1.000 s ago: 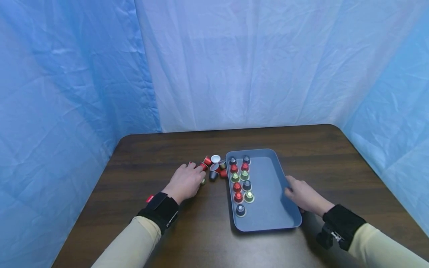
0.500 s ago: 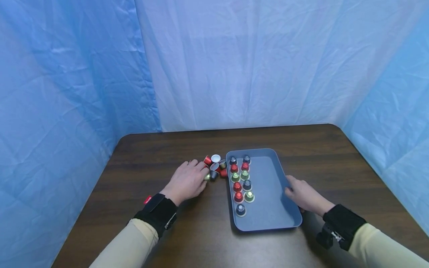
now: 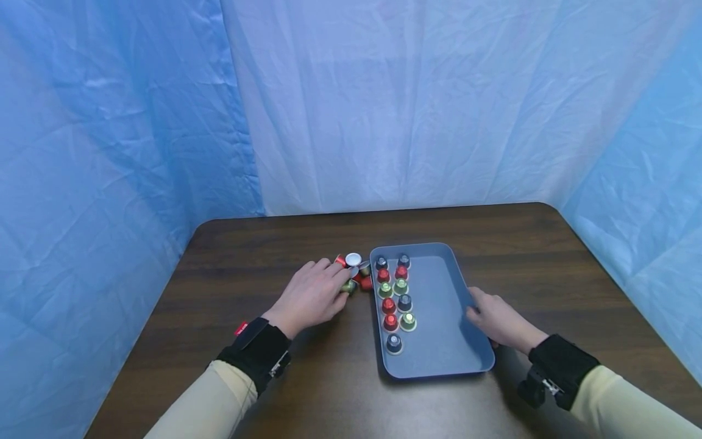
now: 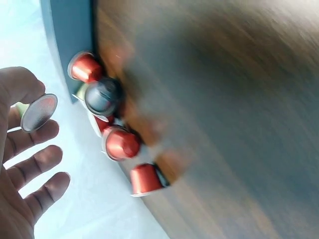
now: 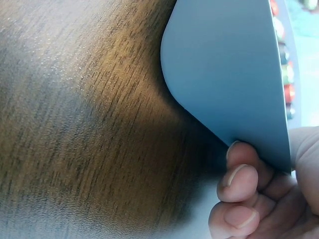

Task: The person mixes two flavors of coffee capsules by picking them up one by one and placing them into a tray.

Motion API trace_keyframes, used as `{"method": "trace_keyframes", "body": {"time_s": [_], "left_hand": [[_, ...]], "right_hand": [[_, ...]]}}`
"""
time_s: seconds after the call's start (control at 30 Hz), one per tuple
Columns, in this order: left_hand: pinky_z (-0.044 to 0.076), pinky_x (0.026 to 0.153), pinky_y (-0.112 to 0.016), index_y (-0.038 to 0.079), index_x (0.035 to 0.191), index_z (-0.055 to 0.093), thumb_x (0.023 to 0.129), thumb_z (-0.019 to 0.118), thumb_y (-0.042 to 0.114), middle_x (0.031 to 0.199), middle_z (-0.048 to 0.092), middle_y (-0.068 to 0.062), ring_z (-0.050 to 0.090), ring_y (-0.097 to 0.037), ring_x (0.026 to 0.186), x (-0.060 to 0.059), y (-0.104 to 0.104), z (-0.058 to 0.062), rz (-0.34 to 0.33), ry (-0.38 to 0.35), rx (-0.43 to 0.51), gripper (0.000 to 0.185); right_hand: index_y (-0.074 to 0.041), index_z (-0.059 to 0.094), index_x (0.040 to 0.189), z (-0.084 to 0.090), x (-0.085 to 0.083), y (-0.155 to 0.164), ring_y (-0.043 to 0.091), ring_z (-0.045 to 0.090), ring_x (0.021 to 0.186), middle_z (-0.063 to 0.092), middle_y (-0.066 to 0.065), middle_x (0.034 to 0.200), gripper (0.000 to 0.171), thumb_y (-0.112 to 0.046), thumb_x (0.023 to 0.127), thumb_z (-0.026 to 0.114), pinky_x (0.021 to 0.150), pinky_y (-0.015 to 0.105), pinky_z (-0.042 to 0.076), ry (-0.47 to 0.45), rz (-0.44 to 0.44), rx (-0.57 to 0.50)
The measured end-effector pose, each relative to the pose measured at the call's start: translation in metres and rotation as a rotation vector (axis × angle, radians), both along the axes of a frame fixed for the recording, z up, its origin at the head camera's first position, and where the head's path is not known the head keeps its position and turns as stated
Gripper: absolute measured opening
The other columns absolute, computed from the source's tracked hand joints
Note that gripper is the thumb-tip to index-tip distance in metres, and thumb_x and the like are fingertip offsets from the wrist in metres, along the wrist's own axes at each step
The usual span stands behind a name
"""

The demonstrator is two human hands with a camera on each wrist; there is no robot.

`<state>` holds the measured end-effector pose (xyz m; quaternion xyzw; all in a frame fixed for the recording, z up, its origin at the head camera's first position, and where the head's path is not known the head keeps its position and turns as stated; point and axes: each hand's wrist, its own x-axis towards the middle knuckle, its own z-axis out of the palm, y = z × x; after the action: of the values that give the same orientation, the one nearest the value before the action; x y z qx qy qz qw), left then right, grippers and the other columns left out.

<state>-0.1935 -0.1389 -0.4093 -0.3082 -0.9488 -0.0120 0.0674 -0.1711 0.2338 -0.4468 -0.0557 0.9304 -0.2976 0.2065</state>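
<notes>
My left hand (image 3: pixel 312 297) pinches a green coffee capsule (image 3: pixel 348 286) between thumb and index finger, over the near side of a small pile. In the left wrist view the silver lid of that capsule (image 4: pixel 39 112) faces the camera, while the other fingers spread loosely. Beside it lie several loose capsules, among them a red capsule (image 4: pixel 122 143) and a dark capsule (image 4: pixel 103 96). With its thumb over the rim, my right hand (image 3: pixel 500 318) grips the right side of a blue-grey tray (image 3: pixel 441 323); its fingers curl against the outer wall in the right wrist view.
Inside the tray, two columns of upright capsules run along the left side, such as a dark capsule (image 3: pixel 393 345) at the near end. The pile touches or nearly touches the tray's left wall. Blue curtains (image 3: pixel 406 122) surround the dark wooden table (image 3: pixel 307 390).
My left hand has shifted slightly right and away from me, and the green capsule has moved with it toward the pile. My right hand and the tray have stayed put.
</notes>
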Motion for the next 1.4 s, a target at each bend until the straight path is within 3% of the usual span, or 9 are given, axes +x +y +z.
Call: {"method": "trace_keyframes", "body": {"time_s": [0.2, 0.27, 0.4, 0.73, 0.97, 1.2, 1.4], "left_hand": [[0.052, 0.089, -0.035, 0.016, 0.123, 0.065, 0.087, 0.083, 0.032, 0.113, 0.068, 0.002, 0.058, -0.014, 0.100, 0.008, 0.017, 0.015, 0.007, -0.076, 0.128, 0.043], [0.052, 0.098, -0.038, 0.016, 0.123, 0.065, 0.087, 0.082, 0.031, 0.113, 0.068, 0.003, 0.060, -0.015, 0.106, 0.010, 0.022, 0.019, -0.002, -0.097, 0.172, 0.042], [0.050, 0.101, -0.037, 0.017, 0.124, 0.067, 0.088, 0.082, 0.029, 0.115, 0.067, 0.003, 0.059, -0.015, 0.110, 0.013, 0.031, 0.023, -0.041, -0.092, 0.221, 0.041], [0.050, 0.090, -0.030, 0.018, 0.122, 0.068, 0.085, 0.084, 0.034, 0.115, 0.062, 0.004, 0.052, -0.013, 0.105, 0.019, 0.053, 0.027, -0.146, -0.050, 0.202, 0.043], [0.049, 0.090, -0.030, 0.019, 0.121, 0.069, 0.087, 0.081, 0.034, 0.113, 0.062, 0.005, 0.054, -0.013, 0.104, 0.026, 0.072, 0.018, -0.234, -0.075, 0.156, 0.039], [0.048, 0.095, -0.030, 0.022, 0.122, 0.068, 0.092, 0.075, 0.039, 0.119, 0.063, 0.006, 0.055, -0.013, 0.111, 0.034, 0.088, 0.004, -0.286, -0.157, 0.102, 0.035], [0.046, 0.100, -0.031, 0.024, 0.125, 0.068, 0.094, 0.073, 0.040, 0.121, 0.064, 0.007, 0.054, -0.013, 0.113, 0.040, 0.094, -0.005, -0.356, -0.170, 0.032, 0.035]], "right_hand": [[0.013, 0.026, 0.150, 0.001, -0.001, 0.000, 0.019, 0.063, 0.071, 0.056, 0.035, 0.124, 0.057, -0.010, 0.104, 0.049, 0.051, 0.037, 0.052, -0.004, 0.000, 0.003], [0.013, 0.025, 0.151, 0.001, -0.001, 0.000, 0.020, 0.064, 0.072, 0.055, 0.035, 0.126, 0.057, -0.010, 0.104, 0.049, 0.051, 0.037, 0.052, -0.010, -0.002, 0.003], [0.013, 0.025, 0.151, 0.001, -0.001, 0.000, 0.022, 0.065, 0.077, 0.055, 0.036, 0.127, 0.057, -0.010, 0.104, 0.049, 0.051, 0.037, 0.052, -0.011, -0.003, 0.004], [0.013, 0.025, 0.151, 0.001, -0.002, -0.002, 0.019, 0.063, 0.068, 0.054, 0.037, 0.127, 0.058, -0.011, 0.104, 0.049, 0.050, 0.036, 0.052, -0.011, -0.001, 0.010], [0.013, 0.025, 0.151, 0.000, -0.002, -0.001, 0.023, 0.066, 0.078, 0.054, 0.037, 0.129, 0.058, -0.011, 0.104, 0.049, 0.051, 0.036, 0.053, -0.017, -0.004, 0.009], [0.013, 0.025, 0.151, 0.000, -0.002, -0.001, 0.023, 0.066, 0.077, 0.054, 0.037, 0.128, 0.058, -0.011, 0.104, 0.049, 0.051, 0.036, 0.053, -0.014, 0.004, 0.004], [0.013, 0.025, 0.151, 0.000, -0.001, -0.001, 0.022, 0.064, 0.070, 0.055, 0.036, 0.125, 0.058, -0.010, 0.104, 0.049, 0.050, 0.036, 0.052, -0.006, 0.000, 0.006]]}}
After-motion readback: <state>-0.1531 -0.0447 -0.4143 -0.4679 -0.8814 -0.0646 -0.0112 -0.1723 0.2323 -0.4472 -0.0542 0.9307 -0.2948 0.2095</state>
